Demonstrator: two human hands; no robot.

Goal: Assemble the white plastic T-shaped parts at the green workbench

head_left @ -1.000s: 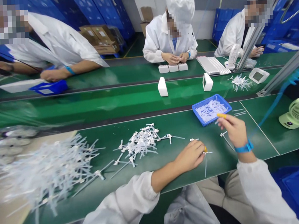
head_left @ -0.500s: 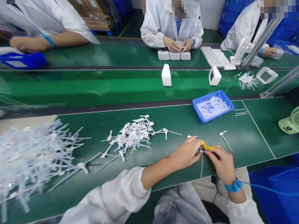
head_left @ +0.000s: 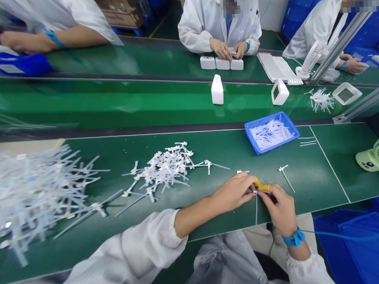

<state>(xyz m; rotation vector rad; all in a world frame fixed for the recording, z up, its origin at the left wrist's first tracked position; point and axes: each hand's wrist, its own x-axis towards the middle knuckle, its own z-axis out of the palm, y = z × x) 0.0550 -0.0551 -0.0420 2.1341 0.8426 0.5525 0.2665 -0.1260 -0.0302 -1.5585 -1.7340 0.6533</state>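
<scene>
My left hand (head_left: 234, 193) reaches in from the left, with its thumb and index finger pinched together. Facing it, my right hand (head_left: 282, 209) is closed too, a blue band on its wrist. Yellow covers (head_left: 263, 187) sit on the index fingertips. Where the fingertips meet, both hands grip a small white plastic fitting with a thin translucent tube (head_left: 256, 210) pointing toward me; the fingers hide part of it. Just beyond my left hand lies a similar white fitting (head_left: 241, 171). A white fitting with a tube (head_left: 285, 177) rests right of my right hand.
A blue tray (head_left: 255, 149) holds many short white strips. Piles of tubed fittings (head_left: 167, 166) lie to the left, the largest pile (head_left: 37, 194) at far left. A green fan (head_left: 370, 157) stands right. Co-workers sit across the belt (head_left: 144, 106), which carries white housings (head_left: 217, 90).
The view has shifted slightly, so the piles sit further left. My hands stay pinched at the same fitting. Across the belt, a co-worker's hands have moved a little over the white boxes.
</scene>
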